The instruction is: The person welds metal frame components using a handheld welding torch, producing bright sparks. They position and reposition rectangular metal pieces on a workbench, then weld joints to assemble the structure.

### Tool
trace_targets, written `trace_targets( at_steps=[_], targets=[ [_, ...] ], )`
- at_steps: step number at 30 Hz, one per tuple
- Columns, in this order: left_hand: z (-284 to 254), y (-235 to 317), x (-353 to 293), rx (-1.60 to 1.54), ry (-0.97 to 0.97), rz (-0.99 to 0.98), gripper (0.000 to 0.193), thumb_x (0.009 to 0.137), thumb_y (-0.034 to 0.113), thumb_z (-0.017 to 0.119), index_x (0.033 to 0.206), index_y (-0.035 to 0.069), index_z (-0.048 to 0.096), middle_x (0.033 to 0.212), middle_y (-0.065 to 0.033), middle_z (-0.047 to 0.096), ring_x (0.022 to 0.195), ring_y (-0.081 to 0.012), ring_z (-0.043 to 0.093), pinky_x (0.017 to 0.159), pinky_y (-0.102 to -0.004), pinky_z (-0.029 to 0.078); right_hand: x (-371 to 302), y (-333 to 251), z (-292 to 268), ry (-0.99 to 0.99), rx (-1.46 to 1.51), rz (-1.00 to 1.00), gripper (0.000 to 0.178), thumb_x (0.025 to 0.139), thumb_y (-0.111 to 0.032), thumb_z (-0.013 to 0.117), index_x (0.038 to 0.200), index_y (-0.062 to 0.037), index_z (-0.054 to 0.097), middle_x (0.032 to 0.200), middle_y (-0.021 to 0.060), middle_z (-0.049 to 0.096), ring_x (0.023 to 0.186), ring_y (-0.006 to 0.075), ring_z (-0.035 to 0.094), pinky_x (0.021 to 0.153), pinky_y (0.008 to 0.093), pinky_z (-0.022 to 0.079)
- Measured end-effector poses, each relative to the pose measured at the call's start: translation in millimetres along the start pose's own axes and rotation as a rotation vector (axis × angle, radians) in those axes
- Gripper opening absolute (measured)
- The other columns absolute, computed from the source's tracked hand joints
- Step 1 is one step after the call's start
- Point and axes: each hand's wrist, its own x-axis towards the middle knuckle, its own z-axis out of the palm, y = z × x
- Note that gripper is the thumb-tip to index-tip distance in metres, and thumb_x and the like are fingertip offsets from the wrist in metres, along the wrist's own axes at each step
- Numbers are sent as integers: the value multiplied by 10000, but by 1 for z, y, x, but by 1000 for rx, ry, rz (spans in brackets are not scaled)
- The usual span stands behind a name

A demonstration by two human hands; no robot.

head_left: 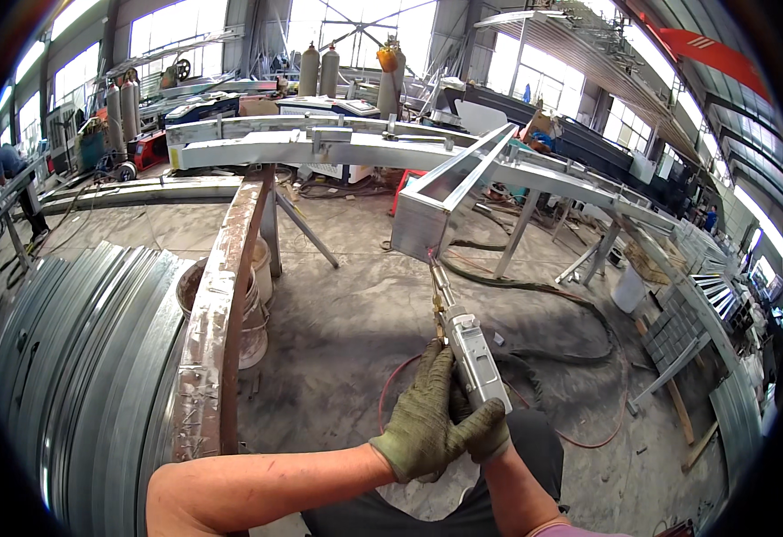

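Observation:
A silver handheld welding gun [472,345] points forward, its narrow brass and steel nozzle at the lower corner of a shiny square metal box-section beam [420,225]. A small reddish glow shows where tip and beam meet; I cannot tell whether they touch. My left hand [416,421], in a dark green work glove, is closed around the gun's underside. My right hand [483,431], gloved alike, is closed at the gun's rear, close against the left. The grip and most fingertips are hidden behind the gloves.
A rusty, spattered steel beam [214,331] runs along my left, past a dirty bucket [252,327]. Long metal strips [96,349] are stacked farther left. A dark hose [579,304] loops over the floor. Gas cylinders [329,72] stand behind a long metal frame [293,150].

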Motion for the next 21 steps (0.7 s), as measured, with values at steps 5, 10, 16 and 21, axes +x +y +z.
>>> trace_targets(
  at_steps=[5, 10, 16, 21],
  targets=[
    [0, 0, 2, -13, 16, 28, 941, 976, 479, 793, 1642, 11, 319, 1539, -260, 502, 1420, -393, 555, 1192, -489, 456, 3, -1, 10, 81, 52, -5, 307, 990, -126, 783, 1257, 14, 721, 1063, 37, 755, 916, 99, 697, 775, 289, 596],
    [1, -6, 1, 25, 30, -24, 916, 976, 497, 802, 1607, 5, 357, 1467, -228, 554, 1349, -343, 609, 1137, -464, 499, 8, 4, 4, 43, -54, -70, 311, 983, -123, 789, 1250, 25, 729, 1067, 34, 763, 921, 101, 691, 781, 296, 597],
    [2, -10, 1, -16, 36, -148, 902, 981, 484, 805, 1587, -27, 375, 1441, -231, 555, 1326, -337, 595, 1145, -460, 478, 13, -14, 10, -103, -371, -108, 254, 965, -91, 827, 1196, -4, 766, 1022, 18, 776, 909, 109, 717, 789, 309, 603],
    [6, 0, -3, 114, -17, 10, 1029, 938, 513, 837, 1639, -34, 319, 1586, -295, 454, 1447, -413, 524, 1214, -491, 427, -5, -17, 2, 7, -159, -8, 275, 986, -45, 813, 1249, 12, 752, 1090, 48, 786, 977, 117, 726, 832, 310, 611]
  ],
)
